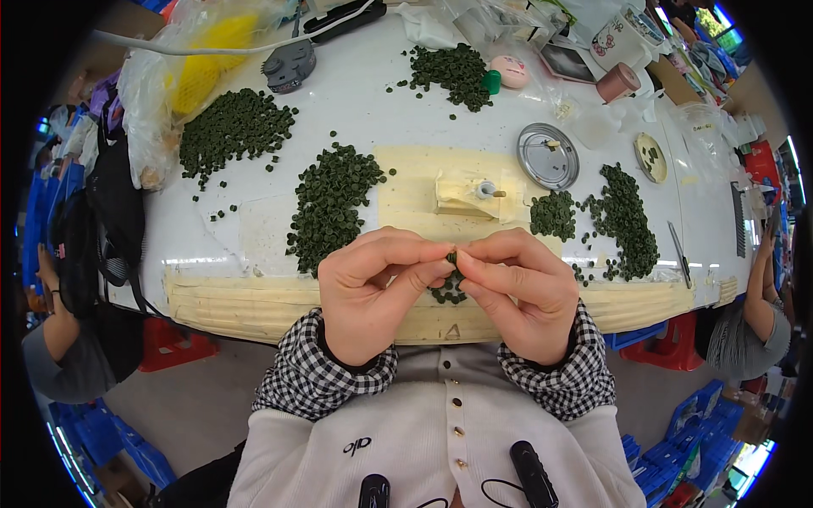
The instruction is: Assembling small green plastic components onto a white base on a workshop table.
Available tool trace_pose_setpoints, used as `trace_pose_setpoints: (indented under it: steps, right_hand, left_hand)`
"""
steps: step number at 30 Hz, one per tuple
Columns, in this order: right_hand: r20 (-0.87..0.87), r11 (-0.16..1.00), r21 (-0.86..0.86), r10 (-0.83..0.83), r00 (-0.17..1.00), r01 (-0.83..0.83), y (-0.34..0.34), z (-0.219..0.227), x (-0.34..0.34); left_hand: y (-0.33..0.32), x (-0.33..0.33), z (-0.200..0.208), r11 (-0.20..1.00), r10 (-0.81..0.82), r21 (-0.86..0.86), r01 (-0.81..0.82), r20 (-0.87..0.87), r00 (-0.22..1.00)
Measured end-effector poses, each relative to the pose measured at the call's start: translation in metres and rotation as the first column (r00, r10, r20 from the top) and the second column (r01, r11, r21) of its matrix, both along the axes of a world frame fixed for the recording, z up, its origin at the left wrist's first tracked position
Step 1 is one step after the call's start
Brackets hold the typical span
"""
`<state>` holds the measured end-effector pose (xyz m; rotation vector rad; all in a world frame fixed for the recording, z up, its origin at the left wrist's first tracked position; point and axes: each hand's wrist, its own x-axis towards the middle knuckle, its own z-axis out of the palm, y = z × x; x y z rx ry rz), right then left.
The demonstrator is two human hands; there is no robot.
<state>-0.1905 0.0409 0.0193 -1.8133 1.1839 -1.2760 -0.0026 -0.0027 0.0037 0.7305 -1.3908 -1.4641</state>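
Observation:
My left hand (373, 288) and my right hand (527, 292) meet at the near side of the table. Between their thumbs and forefingers they pinch a small dark green round piece (452, 257); the fingertips cover most of it. A few similar green pieces (447, 293) lie just below, partly hidden by the hands. Beyond the fingers stands a tape-wrapped block (457, 200) with a small metal post (486, 189) on top. A large heap of the green pieces (334, 199) spreads to the left of it, and a smaller heap (553, 215) sits to its right.
More green heaps lie far left (233, 127), at the back (456, 72) and at right (625, 224). A round metal lid (548, 173), a cream dish (650, 161), a pen (679, 254) and a thread spool (618, 82) occupy the right side. Other people sit at both sides.

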Motion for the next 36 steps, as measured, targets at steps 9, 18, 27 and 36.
trace_pose_setpoints:
  steps: [9, 18, 27, 36]
  right_hand:
    - [-0.107, 0.982, -0.124, -0.157, 0.982, 0.143, -0.004, 0.011, -0.004]
    - [-0.383, 0.899, -0.269, -0.429, 0.818, 0.345, -0.035, 0.01, -0.022]
    - [-0.176, 0.868, -0.385, -0.404, 0.898, 0.315, -0.017, 0.039, -0.017]
    - [0.02, 1.0, -0.009, 0.019, 1.0, -0.019, -0.018, 0.027, -0.009]
  left_hand:
    - [0.002, -0.004, 0.002, 0.995, 0.054, 0.089, -0.051, -0.026, 0.998]
    - [0.002, -0.002, 0.0, 0.998, 0.057, 0.004, -0.057, 0.012, 0.998]
    - [0.002, -0.002, -0.001, 0.999, 0.051, 0.002, -0.051, 0.067, 0.996]
    - [0.001, -0.006, 0.001, 0.998, 0.053, -0.036, -0.05, 0.093, 0.994]
